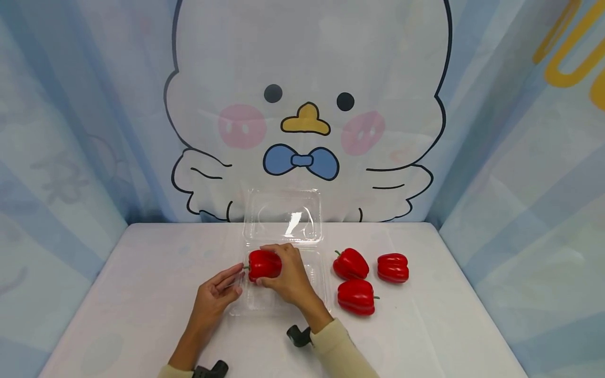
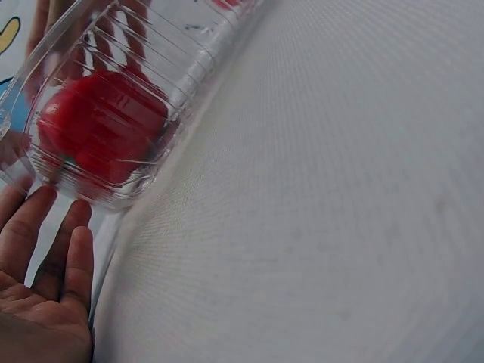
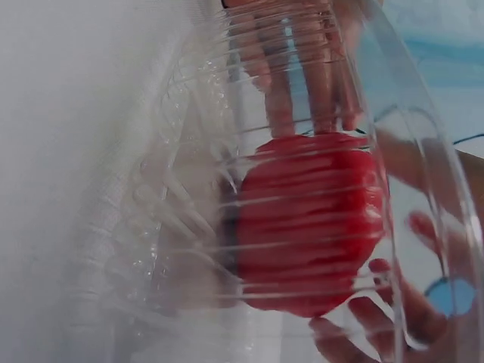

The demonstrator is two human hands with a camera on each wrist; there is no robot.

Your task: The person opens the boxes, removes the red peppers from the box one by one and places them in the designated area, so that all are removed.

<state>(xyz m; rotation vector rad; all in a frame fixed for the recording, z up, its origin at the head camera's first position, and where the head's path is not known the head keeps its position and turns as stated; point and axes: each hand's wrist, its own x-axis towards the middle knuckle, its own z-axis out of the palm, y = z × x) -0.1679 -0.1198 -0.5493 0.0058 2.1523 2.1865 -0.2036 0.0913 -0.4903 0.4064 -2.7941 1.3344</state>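
A clear plastic clamshell container (image 1: 264, 304) lies with its lid (image 1: 269, 210) raised at the back. My right hand (image 1: 289, 275) grips a red bell pepper (image 1: 263, 264) in the left part of the container, thumb at the near side and fingers at the far side. The pepper's green stem points left. My left hand (image 1: 217, 295) is at the container's left edge, fingers extended close to the stem. In the left wrist view, the pepper (image 2: 102, 125) shows through the ribbed wall, with the left hand (image 2: 45, 265) beside that wall. The right wrist view also shows the pepper (image 3: 310, 227) through plastic.
Three more red bell peppers lie right of the container: one at the back (image 1: 351, 264), one nearer (image 1: 356, 297), and one farther right (image 1: 393, 268). The white table (image 1: 439, 325) ends at a backdrop with a cartoon bird (image 1: 307, 68). Dark camera mounts sit at both wrists.
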